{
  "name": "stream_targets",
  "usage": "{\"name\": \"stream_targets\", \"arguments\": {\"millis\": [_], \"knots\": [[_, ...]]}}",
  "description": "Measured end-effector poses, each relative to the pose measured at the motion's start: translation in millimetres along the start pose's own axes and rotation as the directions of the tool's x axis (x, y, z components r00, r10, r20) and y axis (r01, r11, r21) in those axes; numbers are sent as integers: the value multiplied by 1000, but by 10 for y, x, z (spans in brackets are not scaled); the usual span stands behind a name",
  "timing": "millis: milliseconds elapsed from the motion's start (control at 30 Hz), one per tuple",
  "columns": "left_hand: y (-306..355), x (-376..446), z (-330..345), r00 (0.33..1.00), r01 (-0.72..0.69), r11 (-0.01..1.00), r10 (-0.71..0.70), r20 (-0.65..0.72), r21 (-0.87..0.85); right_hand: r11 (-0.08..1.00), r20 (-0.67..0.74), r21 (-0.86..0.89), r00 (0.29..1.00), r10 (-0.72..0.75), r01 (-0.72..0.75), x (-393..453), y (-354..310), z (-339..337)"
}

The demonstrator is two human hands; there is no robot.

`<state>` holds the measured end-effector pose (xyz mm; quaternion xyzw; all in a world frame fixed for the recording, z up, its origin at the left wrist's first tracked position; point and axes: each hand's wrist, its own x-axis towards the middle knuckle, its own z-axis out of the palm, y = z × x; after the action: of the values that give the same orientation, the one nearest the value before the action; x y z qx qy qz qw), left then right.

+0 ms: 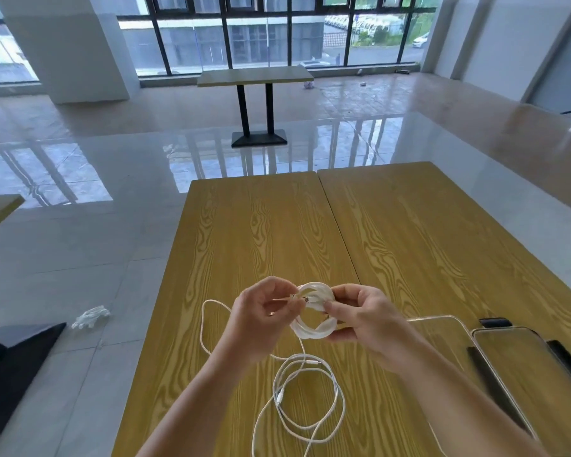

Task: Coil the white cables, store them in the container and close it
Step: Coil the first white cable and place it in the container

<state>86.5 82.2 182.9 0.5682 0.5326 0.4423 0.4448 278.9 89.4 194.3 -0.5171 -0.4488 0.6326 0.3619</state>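
Holding the coiled cable above the table, right hand gripped its right side; left hand pinched the plug end at the coil's left. Second cable lay loose below, container right, nearer the right hand.
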Motion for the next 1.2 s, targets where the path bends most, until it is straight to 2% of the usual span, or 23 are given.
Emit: {"name": "stream_targets", "arguments": {"millis": [100,167,400,667,800,1033,1200], "knots": [[-81,-37,47,988,151,959,-143,54,-239,999,-74,30,997,25,-23,-6,65,4],[-143,-63,99,971,238,913,-218,98,-332,999,-122,34,992,40,-36,-21,123,-37],[-291,-96,433,926,376,859,-343,155,-346,992,-188,78,976,111,-98,-123,343,-298],[-383,21,1023,868,496,818,-452,207,-293,964,-140,170,963,231,-207,-237,606,-907],[-411,126,1484,836,543,812,-498,231,-215,946,-187,221,941,280,-238,-276,789,-1330],[-499,302,2278,768,617,785,-583,266,-60,866,-262,422,878,399,-268,-378,1127,-1946],[-675,431,2770,731,644,760,-644,228,82,784,-271,559,835,479,-269,-410,1357,-2238]]}}
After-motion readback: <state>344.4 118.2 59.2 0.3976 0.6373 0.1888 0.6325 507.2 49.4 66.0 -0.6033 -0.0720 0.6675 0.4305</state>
